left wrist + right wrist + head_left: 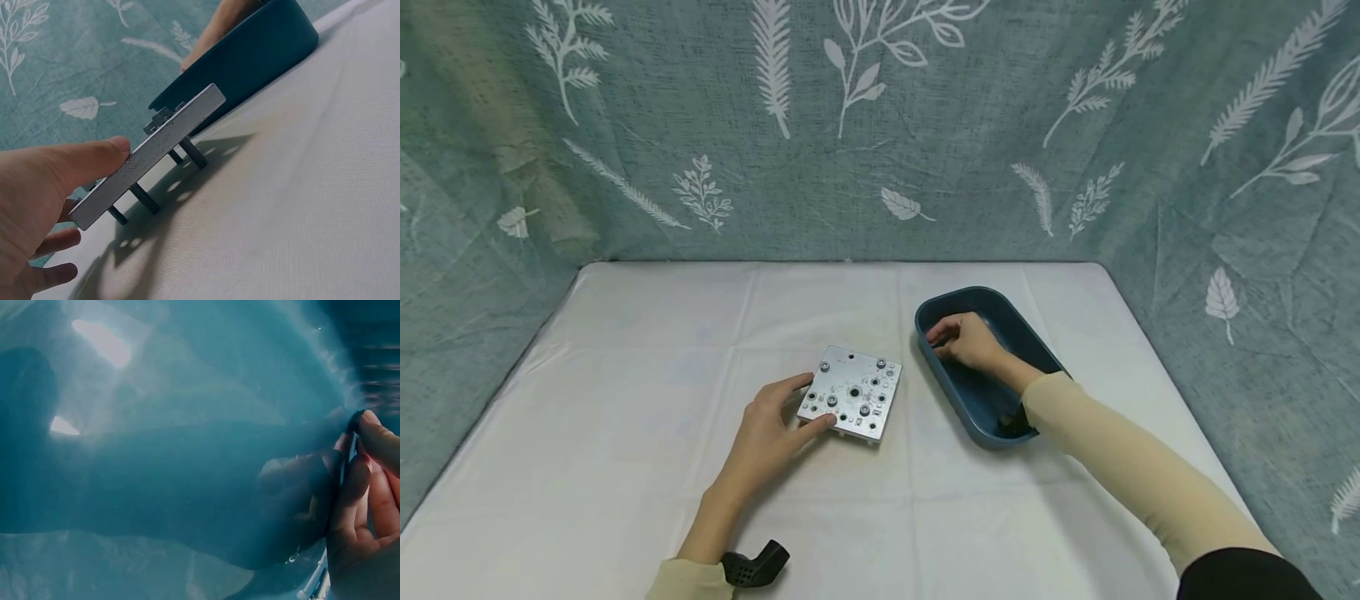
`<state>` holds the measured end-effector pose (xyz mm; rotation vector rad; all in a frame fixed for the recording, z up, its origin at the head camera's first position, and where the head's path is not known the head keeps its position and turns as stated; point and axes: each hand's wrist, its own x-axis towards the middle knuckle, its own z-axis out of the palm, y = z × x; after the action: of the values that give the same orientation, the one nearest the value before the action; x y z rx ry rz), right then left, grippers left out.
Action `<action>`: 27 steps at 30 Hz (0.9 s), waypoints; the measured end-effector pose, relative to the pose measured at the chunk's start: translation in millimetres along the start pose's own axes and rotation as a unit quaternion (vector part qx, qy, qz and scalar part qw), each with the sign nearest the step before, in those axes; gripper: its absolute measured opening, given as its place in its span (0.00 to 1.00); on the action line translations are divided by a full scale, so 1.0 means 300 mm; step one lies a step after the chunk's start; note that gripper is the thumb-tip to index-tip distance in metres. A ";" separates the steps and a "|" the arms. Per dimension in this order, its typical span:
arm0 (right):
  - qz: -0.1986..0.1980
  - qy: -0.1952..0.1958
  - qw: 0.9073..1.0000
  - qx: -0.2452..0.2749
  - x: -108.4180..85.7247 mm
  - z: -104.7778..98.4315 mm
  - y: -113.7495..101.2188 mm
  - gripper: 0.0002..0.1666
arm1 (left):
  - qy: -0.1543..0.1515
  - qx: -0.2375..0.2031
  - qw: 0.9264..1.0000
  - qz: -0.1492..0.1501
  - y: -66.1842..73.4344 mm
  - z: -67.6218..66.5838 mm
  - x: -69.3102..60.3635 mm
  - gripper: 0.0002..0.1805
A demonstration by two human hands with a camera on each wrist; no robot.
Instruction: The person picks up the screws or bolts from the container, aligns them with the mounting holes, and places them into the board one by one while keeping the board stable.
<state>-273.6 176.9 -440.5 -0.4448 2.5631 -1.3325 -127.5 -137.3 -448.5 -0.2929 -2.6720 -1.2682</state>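
A square silver metal plate [857, 379] with holes and several bolts is held at its left side by my left hand [771, 425], thumb on the near edge. The left wrist view shows the plate [150, 156] tilted, with threaded bolt shanks [194, 153] sticking out below it. Inside a dark blue oblong bin [951, 400], my right hand [973, 342] reaches down near the left wall. Its fingertips pinch a small dark piece [355, 421], whose exact kind is unclear. Shiny metal parts [320, 581] lie below that hand, partly hidden.
Some dark items [1013, 423] lie at the bin's near end, partly behind the right sleeve [1120, 458]. A white cloth [625, 400] covers the table. Grey-green leaf-patterned curtains [820, 200] hang behind and at both sides.
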 end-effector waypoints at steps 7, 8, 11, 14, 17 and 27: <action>0.000 0.009 1.000 0.013 0.002 0.001 0.002 0.10 | -0.006 -0.001 1.000 -0.001 -0.003 -0.005 -0.001 0.39; -0.001 0.010 1.000 0.013 0.002 0.000 0.001 0.10 | -0.008 -0.001 1.000 -0.002 -0.004 -0.006 -0.001 0.39; -0.006 0.011 1.000 0.009 0.002 0.001 0.000 0.09 | -0.013 -0.003 1.000 -0.008 -0.005 -0.008 0.000 0.40; -0.009 0.010 1.000 0.003 0.002 0.002 -0.002 0.09 | -0.015 -0.004 1.000 -0.009 -0.006 -0.010 0.001 0.40; -0.010 0.009 1.000 0.001 -0.001 0.001 -0.002 0.10 | -0.015 -0.001 1.000 -0.006 -0.008 -0.011 0.003 0.40; -0.011 0.014 0.999 0.032 -0.019 -0.033 -0.006 0.06 | -0.007 -0.003 1.000 0.002 -0.009 -0.009 0.006 0.40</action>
<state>-271.4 185.4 -433.2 -0.4457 2.5366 -1.4339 -129.6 -140.8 -448.4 -0.3095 -2.6787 -1.2785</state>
